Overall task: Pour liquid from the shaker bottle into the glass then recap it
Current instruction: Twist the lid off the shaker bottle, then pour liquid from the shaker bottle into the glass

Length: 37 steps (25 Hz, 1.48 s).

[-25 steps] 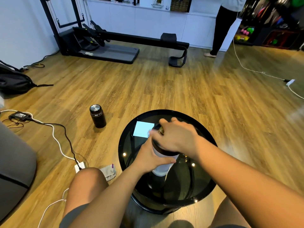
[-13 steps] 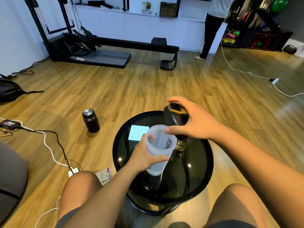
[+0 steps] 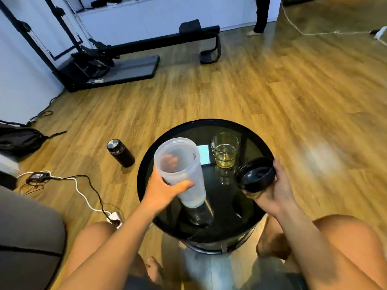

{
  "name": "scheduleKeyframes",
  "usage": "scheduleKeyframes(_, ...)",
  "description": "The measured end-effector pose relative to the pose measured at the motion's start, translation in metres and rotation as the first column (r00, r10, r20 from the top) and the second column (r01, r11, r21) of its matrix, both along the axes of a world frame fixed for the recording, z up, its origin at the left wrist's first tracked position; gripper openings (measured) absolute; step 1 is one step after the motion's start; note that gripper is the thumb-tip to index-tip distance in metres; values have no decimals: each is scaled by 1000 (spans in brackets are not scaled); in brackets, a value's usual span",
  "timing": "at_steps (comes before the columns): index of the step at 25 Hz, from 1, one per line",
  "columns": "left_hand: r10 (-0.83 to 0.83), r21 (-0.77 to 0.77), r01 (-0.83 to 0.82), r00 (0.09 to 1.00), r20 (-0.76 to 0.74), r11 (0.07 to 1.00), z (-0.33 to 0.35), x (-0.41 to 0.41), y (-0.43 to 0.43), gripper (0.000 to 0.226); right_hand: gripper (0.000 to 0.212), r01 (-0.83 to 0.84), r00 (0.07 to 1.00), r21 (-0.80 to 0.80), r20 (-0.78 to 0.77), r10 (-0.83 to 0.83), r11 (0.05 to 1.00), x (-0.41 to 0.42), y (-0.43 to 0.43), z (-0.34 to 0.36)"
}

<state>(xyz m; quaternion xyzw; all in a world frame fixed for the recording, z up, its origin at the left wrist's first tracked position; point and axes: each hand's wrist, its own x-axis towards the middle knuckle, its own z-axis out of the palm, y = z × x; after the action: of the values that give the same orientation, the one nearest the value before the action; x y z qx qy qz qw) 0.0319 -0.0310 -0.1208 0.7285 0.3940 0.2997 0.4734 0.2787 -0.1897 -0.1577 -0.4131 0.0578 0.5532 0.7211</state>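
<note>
The wooden plank floor point(image 3: 272, 91) lies open beyond and right of the round black glass-topped table point(image 3: 226, 208). Over the table's left half, the tall translucent plastic shaker bottle point(image 3: 180, 170) leans uncapped, mouth up and left, gripped round its middle by the left hand point(image 3: 161, 189). The right hand point(image 3: 276, 189) curls round the black round lid point(image 3: 254, 176) above the table's right edge. The clear faceted glass point(image 3: 224, 152), holding some yellowish liquid, stands near the far rim between bottle and lid, touching neither. A black flask point(image 3: 120, 152) stands on the floor just left of the table.
</note>
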Motion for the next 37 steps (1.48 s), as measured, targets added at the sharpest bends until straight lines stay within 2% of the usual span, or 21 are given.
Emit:
scheduleKeyframes(2,3,21,-3,1000,-15,1000,3,-1,-4,111,55,-2,1000,-12,-1,2,1000,-1,4,-5)
scheduleKeyframes(5,28,93,-23,998,-56,995,7,1,-10,112,71,-16,1000,-21,8,16,1000,4,12,-3)
scheduleKeyframes(7,54,151,-44,997,-62,988,4,5,-12,109,66,-36,999,-27,12,37,999,4,15,-7)
scheduleKeyframes(11,147,229,-159,987,69,961,-2,27,-15,105,63,-45,997,-41,-70,42,998,12,6,-21)
scheduleKeyframes(13,150,256,-165,986,79,953,-1,39,-13,106,67,-16,995,-32,-103,13,999,19,-2,-28)
scheduleKeyframes(16,130,308,-119,991,-17,944,9,54,0,103,67,-30,991,-3,-129,29,1000,24,1,-29)
scheduleKeyframes(20,71,334,-14,985,-159,943,20,67,21,114,68,-60,993,15,-100,61,998,17,13,-26)
scheduleKeyframes(25,18,396,121,944,-330,910,29,69,38,104,66,-71,994,-37,-87,68,997,13,18,-31)
scheduleKeyframes(37,12,445,234,875,-484,865,40,74,40,96,65,-121,986,-50,-125,114,991,4,21,-27)
